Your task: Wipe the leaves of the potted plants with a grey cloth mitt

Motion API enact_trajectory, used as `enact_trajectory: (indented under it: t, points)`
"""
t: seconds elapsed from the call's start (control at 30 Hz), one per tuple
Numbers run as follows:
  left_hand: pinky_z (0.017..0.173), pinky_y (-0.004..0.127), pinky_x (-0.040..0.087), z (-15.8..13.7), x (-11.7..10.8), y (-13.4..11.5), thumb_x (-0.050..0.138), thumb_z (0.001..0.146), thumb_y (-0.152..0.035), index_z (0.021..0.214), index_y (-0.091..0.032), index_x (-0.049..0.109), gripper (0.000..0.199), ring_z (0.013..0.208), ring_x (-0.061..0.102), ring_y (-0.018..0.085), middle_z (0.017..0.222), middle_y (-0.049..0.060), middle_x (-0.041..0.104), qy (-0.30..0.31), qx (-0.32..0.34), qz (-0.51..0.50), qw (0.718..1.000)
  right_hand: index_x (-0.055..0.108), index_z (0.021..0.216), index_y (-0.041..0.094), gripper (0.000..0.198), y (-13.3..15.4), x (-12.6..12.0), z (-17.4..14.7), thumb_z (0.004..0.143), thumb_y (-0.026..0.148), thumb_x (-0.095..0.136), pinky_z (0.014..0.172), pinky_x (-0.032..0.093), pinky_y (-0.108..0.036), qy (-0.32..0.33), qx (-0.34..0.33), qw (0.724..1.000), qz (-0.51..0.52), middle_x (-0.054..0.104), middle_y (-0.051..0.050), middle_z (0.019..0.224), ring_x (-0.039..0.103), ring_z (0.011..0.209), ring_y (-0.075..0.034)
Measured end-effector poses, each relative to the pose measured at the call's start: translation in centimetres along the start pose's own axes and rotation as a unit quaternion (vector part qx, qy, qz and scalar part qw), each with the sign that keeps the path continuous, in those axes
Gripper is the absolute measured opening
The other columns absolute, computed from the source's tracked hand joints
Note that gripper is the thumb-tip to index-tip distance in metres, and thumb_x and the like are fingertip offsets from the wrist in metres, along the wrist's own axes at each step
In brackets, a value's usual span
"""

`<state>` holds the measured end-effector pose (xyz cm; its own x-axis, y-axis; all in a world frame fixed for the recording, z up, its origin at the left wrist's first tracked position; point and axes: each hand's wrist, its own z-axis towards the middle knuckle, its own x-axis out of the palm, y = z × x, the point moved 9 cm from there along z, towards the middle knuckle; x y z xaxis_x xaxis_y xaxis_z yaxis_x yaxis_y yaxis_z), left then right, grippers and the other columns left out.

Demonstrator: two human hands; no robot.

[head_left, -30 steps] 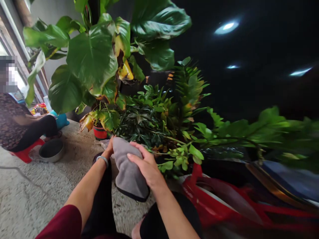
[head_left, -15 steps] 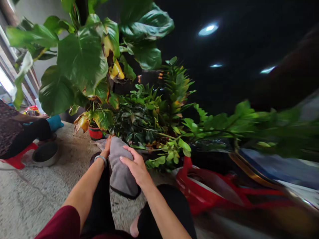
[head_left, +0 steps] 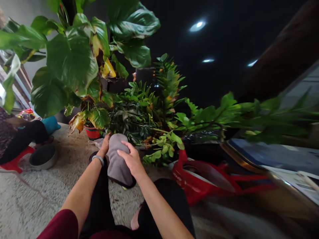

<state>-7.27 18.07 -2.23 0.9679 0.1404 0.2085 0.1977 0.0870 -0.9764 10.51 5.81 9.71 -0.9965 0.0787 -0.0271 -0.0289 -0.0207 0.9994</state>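
Note:
A soft grey fabric piece (head_left: 119, 160), rounded at the far end and black along its near edge, is held between my knees, above the floor. My right hand (head_left: 131, 160) grips it from the right, thumb and fingers lying over its upper face. At its far left side is my left hand (head_left: 105, 144), its fingers partly hidden behind the fabric. I cannot tell whether the piece is a slipper, a pouch or something else.
Potted plants with large leaves (head_left: 72, 59) stand ahead; one red pot (head_left: 92, 132) shows. A red plastic bag (head_left: 191, 186) sits at my right. To the left, a person (head_left: 10, 132) sits on a red stool (head_left: 17, 160) beside a grey basin (head_left: 43, 157) and a blue item (head_left: 51, 124).
The camera view has turned a little to the right, so the surroundings shift left. Both hands stay on the grey fabric piece, which is tilted slightly differently.

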Motion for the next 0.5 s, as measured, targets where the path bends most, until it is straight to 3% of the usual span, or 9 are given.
enact_trajectory:
  t: [0.1, 0.2, 0.33, 0.4, 0.5]
  points:
    - [0.086, 0.033, 0.05, 0.1, 0.0, 0.1, 0.083, 0.056, -0.013, 0.114, -0.019, 0.071, 0.06, 0.096, 0.061, 0.025, 0.103, 0.008, 0.069, -0.011, 0.005, 0.054, 0.998, 0.073, 0.111, 0.022, 0.055, 0.8, -3.0, -4.3, 0.059, 0.038, 0.078, 0.106, 0.044, -0.047, 0.025, 0.012, 1.0, -0.004, 0.073, -0.009, 0.119, 0.063, 0.116, -0.034]
    - [0.075, 0.029, 0.049, -0.1, 0.0, 0.4, 0.078, 0.054, -0.006, 0.119, -0.017, 0.069, 0.066, 0.08, 0.06, 0.02, 0.083, 0.002, 0.065, -0.025, -0.011, 0.027, 0.999, 0.07, 0.121, 0.025, 0.059, 5.3, -7.2, -6.5, 0.065, 0.042, 0.08, 0.098, 0.049, -0.045, 0.024, 0.001, 0.999, 0.028, 0.073, -0.007, 0.119, 0.067, 0.107, -0.031]
    - [0.065, 0.026, 0.047, -0.6, 1.1, 0.6, 0.071, 0.055, -0.008, 0.117, -0.017, 0.067, 0.063, 0.07, 0.058, 0.016, 0.076, -0.001, 0.062, 0.007, -0.064, -0.058, 0.996, 0.069, 0.122, 0.026, 0.064, 10.9, -12.6, -3.9, 0.061, 0.042, 0.082, 0.103, 0.046, -0.044, -0.126, -0.097, 0.986, 0.045, 0.071, -0.005, 0.124, 0.064, 0.113, -0.03]
    - [0.064, 0.026, 0.049, -0.9, 1.7, 0.3, 0.071, 0.056, -0.013, 0.11, -0.019, 0.068, 0.053, 0.074, 0.06, 0.016, 0.083, 0.001, 0.065, 0.017, -0.077, -0.107, 0.991, 0.07, 0.119, 0.024, 0.065, 10.5, -12.5, -1.5, 0.057, 0.041, 0.081, 0.106, 0.044, -0.045, -0.155, -0.108, 0.981, 0.051, 0.071, -0.006, 0.124, 0.062, 0.116, -0.031]
    - [0.064, 0.025, 0.05, -1.2, 2.4, 0.1, 0.074, 0.058, -0.022, 0.097, -0.019, 0.068, 0.04, 0.078, 0.061, 0.016, 0.089, 0.002, 0.067, 0.016, -0.084, -0.144, 0.986, 0.072, 0.11, 0.022, 0.06, 5.5, -9.1, 0.3, 0.052, 0.036, 0.078, 0.101, 0.048, -0.046, -0.104, -0.025, 0.993, 0.041, 0.074, -0.007, 0.114, 0.066, 0.109, -0.033]
